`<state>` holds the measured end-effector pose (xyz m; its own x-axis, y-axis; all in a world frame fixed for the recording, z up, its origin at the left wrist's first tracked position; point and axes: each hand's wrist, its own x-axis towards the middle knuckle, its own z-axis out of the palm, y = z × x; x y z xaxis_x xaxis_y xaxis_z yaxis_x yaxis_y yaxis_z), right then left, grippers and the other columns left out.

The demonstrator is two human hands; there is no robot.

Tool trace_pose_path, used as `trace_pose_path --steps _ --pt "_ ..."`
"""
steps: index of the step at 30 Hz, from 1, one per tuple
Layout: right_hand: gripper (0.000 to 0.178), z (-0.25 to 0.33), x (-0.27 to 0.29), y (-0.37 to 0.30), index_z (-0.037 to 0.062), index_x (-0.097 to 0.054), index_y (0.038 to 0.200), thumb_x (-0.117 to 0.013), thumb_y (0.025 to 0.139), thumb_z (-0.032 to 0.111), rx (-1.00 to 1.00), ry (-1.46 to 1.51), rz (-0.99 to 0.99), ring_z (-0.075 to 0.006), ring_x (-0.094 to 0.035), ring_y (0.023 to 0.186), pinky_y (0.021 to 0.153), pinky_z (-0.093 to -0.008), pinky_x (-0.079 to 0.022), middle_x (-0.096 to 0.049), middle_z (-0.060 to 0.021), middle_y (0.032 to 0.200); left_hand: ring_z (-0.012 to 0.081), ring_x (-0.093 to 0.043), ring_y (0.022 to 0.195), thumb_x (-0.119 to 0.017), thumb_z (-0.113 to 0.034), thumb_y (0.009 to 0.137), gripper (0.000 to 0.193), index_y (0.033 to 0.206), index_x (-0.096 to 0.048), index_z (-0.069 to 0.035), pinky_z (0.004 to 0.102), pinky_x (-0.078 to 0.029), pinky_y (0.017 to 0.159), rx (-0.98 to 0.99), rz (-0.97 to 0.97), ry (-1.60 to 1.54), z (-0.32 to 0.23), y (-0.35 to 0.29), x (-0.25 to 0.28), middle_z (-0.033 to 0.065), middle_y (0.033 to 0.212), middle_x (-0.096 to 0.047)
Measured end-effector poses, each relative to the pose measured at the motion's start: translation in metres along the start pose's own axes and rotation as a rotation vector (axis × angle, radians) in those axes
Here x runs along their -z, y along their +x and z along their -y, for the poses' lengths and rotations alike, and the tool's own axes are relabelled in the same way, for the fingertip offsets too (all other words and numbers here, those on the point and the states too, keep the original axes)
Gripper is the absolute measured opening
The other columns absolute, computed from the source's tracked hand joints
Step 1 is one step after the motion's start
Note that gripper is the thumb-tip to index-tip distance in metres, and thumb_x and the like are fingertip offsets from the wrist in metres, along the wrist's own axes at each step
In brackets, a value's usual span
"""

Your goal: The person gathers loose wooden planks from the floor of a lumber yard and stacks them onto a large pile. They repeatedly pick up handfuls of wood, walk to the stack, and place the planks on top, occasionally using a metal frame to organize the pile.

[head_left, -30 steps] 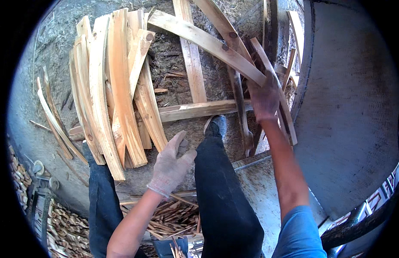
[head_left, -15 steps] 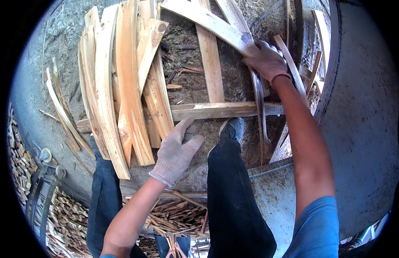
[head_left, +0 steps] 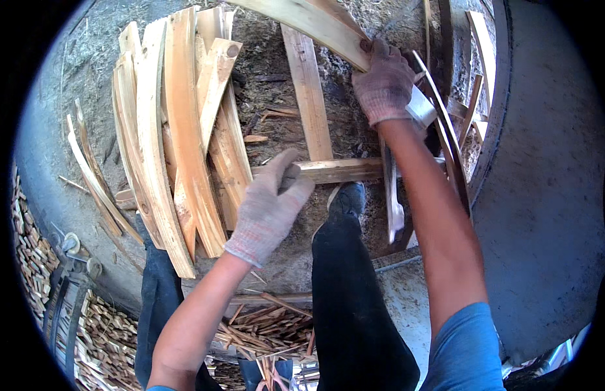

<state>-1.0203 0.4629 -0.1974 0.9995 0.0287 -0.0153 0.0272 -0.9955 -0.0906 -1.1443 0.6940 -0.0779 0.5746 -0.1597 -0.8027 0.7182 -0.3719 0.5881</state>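
My right hand (head_left: 386, 83), in a pale knit work glove, is closed around the near end of a long wooden board (head_left: 309, 25). The board's far end runs out of view at the top. My left hand (head_left: 271, 205), gloved too, holds nothing, its fingers and thumb apart. It hovers by a narrow crosswise wooden strip (head_left: 345, 171), and whether it touches the strip is unclear. Another flat board (head_left: 307, 91) lies lengthwise with its near end at that strip. Left of my left hand lies a pile of long, slightly curved boards (head_left: 188, 130).
Thin strips (head_left: 90, 163) lie at the far left. Upright slats (head_left: 452, 137) and a curved metal edge (head_left: 501, 117) stand to the right. My shoe (head_left: 347, 201) is beside the crosswise strip. Below are heaps of cut wood (head_left: 270, 329) and a wheeled metal frame (head_left: 64, 293).
My right hand has moved left and up with the board, shifting it away from the slats on the right. My left hand has risen slightly toward the crosswise strip.
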Motion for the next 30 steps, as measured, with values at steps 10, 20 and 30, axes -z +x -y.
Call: trace_pose_path --steps 10,20,30 --pt "0.053 0.139 0.110 -0.063 0.0047 -0.058 0.117 -0.073 0.067 0.011 0.294 0.641 0.112 -0.0328 -0.067 0.092 0.084 -0.0438 -0.055 -0.065 -0.0150 0.100 0.0270 -0.051 0.133 -0.073 -0.029 0.091 0.071 0.148 -0.044 0.001 0.0453 -0.037 0.119 -0.241 -0.052 -1.031 -0.008 0.006 0.061 0.0150 0.141 -0.055" --pt "0.085 0.081 0.050 -0.197 -0.0030 -0.056 0.127 -0.089 0.066 0.045 -0.047 0.212 0.613 -0.0409 -0.048 0.129 0.106 -0.0513 -0.043 -0.054 -0.0230 0.130 0.0347 -0.063 0.112 -0.061 -0.029 0.099 0.056 0.138 -0.048 0.010 0.0505 -0.046 0.109 -0.251 -0.263 -1.146 0.023 -0.003 0.175 0.0255 0.119 -0.065" --pt "0.024 0.088 0.035 -0.256 0.0123 -0.063 0.096 -0.076 0.076 0.018 0.039 0.148 0.635 -0.0314 -0.066 0.089 0.077 -0.0472 -0.050 -0.066 -0.0084 0.089 0.0239 -0.070 0.084 -0.072 -0.038 0.091 0.056 0.122 -0.058 0.007 0.0360 -0.062 0.081 -0.075 -0.479 -0.552 -0.030 -0.021 0.276 0.0169 0.092 -0.067"
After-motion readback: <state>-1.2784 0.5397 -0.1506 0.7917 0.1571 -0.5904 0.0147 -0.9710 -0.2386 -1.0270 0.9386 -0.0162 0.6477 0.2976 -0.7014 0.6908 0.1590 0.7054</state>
